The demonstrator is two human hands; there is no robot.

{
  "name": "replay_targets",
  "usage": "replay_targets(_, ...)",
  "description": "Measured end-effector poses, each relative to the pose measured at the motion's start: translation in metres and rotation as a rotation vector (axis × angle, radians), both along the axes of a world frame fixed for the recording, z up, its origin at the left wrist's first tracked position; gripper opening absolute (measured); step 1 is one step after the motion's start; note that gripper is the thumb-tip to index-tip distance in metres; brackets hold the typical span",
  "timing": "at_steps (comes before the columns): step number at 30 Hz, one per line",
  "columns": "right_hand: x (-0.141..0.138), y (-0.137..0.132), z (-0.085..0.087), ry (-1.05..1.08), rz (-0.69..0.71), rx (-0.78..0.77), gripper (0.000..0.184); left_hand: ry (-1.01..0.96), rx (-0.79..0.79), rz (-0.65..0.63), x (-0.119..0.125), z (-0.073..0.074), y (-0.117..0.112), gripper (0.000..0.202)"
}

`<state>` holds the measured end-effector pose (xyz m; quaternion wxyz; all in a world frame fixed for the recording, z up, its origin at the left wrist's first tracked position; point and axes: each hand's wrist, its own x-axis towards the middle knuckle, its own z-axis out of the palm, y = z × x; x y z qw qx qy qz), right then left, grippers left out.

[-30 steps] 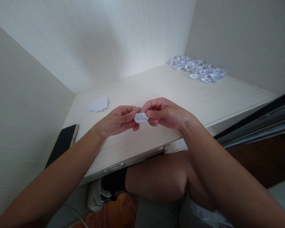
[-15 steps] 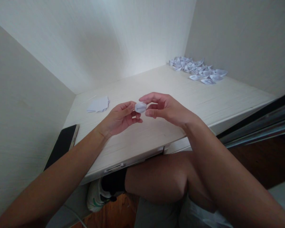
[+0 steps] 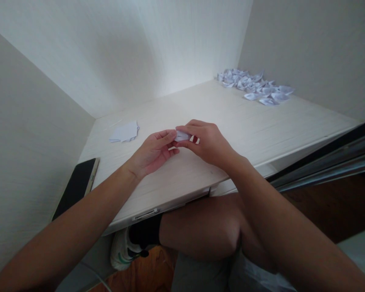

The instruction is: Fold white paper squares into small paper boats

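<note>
A small folded white paper piece point(image 3: 181, 136) is pinched between my two hands just above the pale wooden desk point(image 3: 231, 121). My left hand point(image 3: 153, 152) grips its left end with thumb and fingers curled. My right hand point(image 3: 208, 142) holds its right end, fingers closed over it and hiding most of the paper. A small stack of flat white paper sheets point(image 3: 124, 132) lies on the desk to the left of my hands. At the far right corner sits a pile of several folded paper pieces point(image 3: 254, 85).
A dark phone point(image 3: 77, 186) lies at the desk's near left edge, against the left wall. White walls close in the desk on the left, back and right. My bent knee point(image 3: 207, 231) and a white shoe point(image 3: 121, 251) are below the desk's front edge.
Both hands moved away from me and lower toward the desk with the paper piece. My right hand's fingers closed further over it, so less paper shows.
</note>
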<state>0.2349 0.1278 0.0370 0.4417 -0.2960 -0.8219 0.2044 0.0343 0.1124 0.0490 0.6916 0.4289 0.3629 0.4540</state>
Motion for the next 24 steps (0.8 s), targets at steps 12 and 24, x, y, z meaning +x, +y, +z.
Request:
replay_targets(12, -0.0009, -0.0016, 0.0003, -0.039, -0.092, 0.095, 0.013, 0.11, 0.104, 0.006, 0.002, 0.0006, -0.0019, 0.034)
replay_targets(24, -0.0016, 0.002, -0.0056, 0.073, -0.109, 0.113, 0.021, 0.119, 0.134, 0.024, -0.0026, 0.0018, -0.0007, 0.03)
